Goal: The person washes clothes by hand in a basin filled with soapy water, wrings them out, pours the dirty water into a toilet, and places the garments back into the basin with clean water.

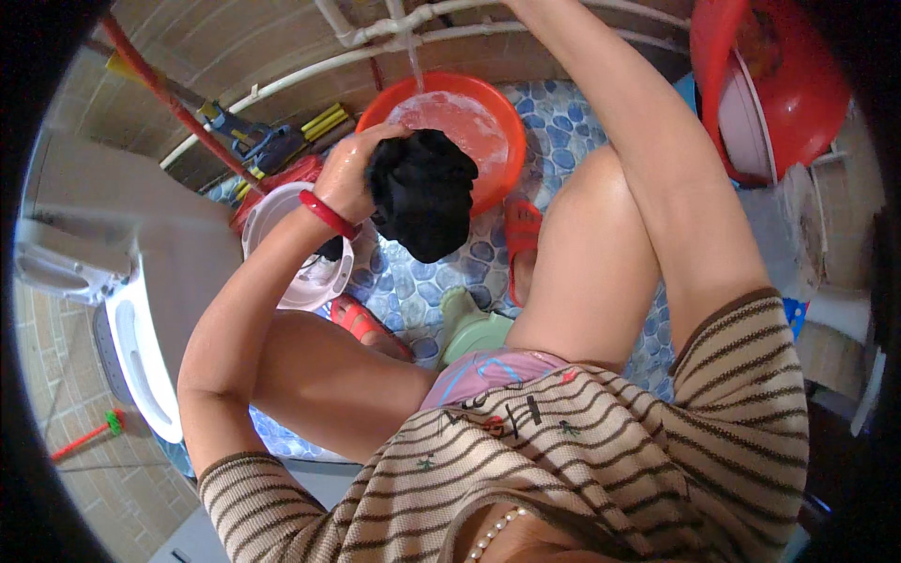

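My left hand (349, 176), with a red bangle at the wrist, is wet and closed on a bunched black cloth (424, 202). The cloth hangs in front of the near left side of an orange-red basin (515, 141) and hides part of it. Foamy water (460, 127) lies in the basin, and a stream of water (413, 64) runs into it from above. My right forearm (610, 75) stretches up past the top edge, so the right hand is out of sight. Below my left wrist, a pale bucket (345, 281) holds some dark cloth (330, 250).
White pipes (361, 36) run along the tiled wall. A red pole (169, 94) leans at the left, near yellow-and-blue mop parts (272, 139). Red basins (812, 103) stand at the far right. Red slippers (523, 235) and a pale green stool (481, 336) are on the blue pebble-patterned floor (413, 286).
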